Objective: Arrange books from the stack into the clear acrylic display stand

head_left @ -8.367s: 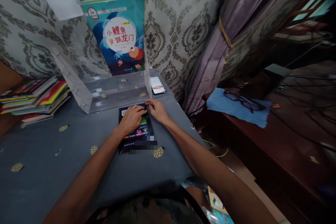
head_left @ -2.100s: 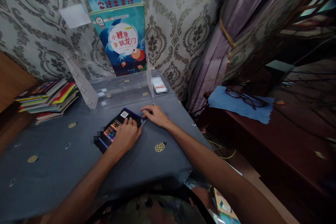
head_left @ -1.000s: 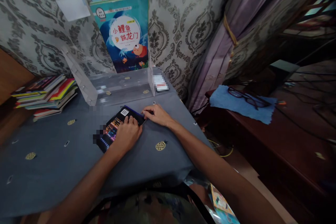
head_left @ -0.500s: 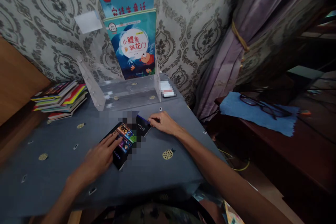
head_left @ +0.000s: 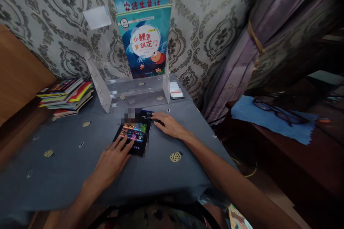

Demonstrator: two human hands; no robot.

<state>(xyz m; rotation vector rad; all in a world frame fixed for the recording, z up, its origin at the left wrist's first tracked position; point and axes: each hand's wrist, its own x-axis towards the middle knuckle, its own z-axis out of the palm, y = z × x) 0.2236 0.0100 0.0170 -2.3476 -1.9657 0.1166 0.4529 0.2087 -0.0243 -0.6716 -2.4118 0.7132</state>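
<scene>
A dark book point(head_left: 133, 136) with rows of small colourful pictures lies on the cloth-covered table, partly blurred out by pixels. My left hand point(head_left: 113, 157) rests on its lower left part, fingers spread and flat. At the upper right, a black part with small pale print point(head_left: 146, 117) shows; whether it is a flap or a second book I cannot tell. My right hand point(head_left: 170, 125) touches its right edge with the fingertips, fingers stretched out and thumb apart. Behind them stands a clear acrylic rack point(head_left: 137, 91), with two upright blue picture books point(head_left: 146, 43) at its back.
A stack of books point(head_left: 66, 96) sits at the table's left rear. Beside the rack's right end lies a partly pixelated white object point(head_left: 176, 90). To the right, glasses point(head_left: 279, 111) rest on a blue cloth point(head_left: 247, 112) on a dark red surface. A purple curtain point(head_left: 236, 57) hangs behind.
The dark book has turned to lie straighter, and its black upper part now lines up with it. My right hand's fingers have straightened from a pinch. The whole view has shifted slightly.
</scene>
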